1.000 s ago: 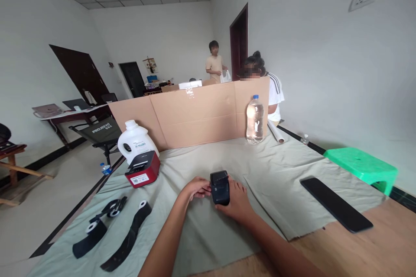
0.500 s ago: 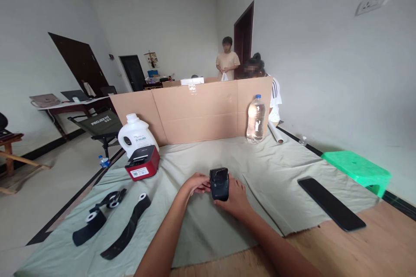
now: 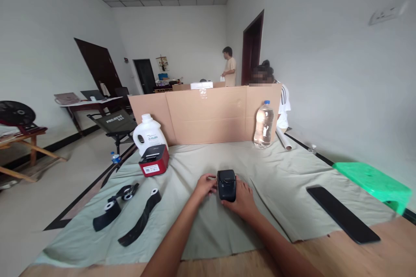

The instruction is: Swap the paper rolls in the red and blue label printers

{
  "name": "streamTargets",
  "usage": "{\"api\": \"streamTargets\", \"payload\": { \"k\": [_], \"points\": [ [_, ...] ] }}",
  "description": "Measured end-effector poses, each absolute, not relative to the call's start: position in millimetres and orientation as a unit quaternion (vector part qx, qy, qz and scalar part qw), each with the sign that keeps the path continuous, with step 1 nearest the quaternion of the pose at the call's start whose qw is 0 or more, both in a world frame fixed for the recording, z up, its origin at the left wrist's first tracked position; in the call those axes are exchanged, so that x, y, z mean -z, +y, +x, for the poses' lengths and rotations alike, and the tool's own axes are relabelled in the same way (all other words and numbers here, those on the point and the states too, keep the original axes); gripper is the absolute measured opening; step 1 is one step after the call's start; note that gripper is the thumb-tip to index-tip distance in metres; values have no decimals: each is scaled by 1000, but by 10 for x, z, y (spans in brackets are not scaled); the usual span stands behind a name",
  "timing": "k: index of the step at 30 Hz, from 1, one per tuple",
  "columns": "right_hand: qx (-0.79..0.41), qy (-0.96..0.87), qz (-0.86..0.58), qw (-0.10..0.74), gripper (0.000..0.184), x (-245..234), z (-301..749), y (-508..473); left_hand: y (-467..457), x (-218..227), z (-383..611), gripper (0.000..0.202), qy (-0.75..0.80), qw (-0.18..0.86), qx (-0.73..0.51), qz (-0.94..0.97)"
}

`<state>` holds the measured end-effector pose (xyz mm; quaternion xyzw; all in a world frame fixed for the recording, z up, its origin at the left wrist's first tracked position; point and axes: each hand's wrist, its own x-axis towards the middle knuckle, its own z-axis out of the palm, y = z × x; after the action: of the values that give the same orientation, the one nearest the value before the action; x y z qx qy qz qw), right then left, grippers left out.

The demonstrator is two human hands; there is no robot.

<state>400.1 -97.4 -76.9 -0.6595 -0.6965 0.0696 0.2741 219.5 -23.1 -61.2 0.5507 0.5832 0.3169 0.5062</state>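
Observation:
A small black box-like device [image 3: 226,190], apparently a portable printer with a lid, stands on the grey-green cloth [image 3: 211,233] in front of me. My right hand [image 3: 244,199] is wrapped round its right side, with the thumb at the near lower edge. On the other side, my left hand [image 3: 205,185] has its fingers partly stretched and apart, with the tips at or close to the device's left edge. Whether they press on it I cannot tell. Farther left lie an unrolled black strip on a white core [image 3: 141,218] and another black roll [image 3: 108,215].
A red-and-black printer [image 3: 154,162] stands before a white jug [image 3: 149,132] at back left. A cardboard panel [image 3: 208,117] rises behind the cloth, with a water bottle [image 3: 264,125] at its right. A long black slab [image 3: 342,214] lies right, near a green stool [image 3: 373,181].
The view has shifted a little, moving the scene rightward in the picture. My left fingers sit slightly farther from the device, and its top looks flatter. The standing person has turned sideways.

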Motion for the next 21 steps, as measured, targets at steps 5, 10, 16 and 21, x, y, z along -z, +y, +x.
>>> {"api": "streamTargets", "payload": {
  "k": [5,10,16,21],
  "points": [
    [-48,-699,-657,277,99,871,4014,-907,-356,705,2244,30,561,423,-386,597],
    [-29,-703,-650,288,97,916,4021,-892,-485,690,2222,31,547,323,-361,682],
    [-33,-705,-643,298,100,869,4014,-931,-606,624,2219,32,596,211,-220,743],
    [-45,-704,-646,290,102,826,3998,-949,-620,598,2213,39,606,169,-174,757]
  ]
}}
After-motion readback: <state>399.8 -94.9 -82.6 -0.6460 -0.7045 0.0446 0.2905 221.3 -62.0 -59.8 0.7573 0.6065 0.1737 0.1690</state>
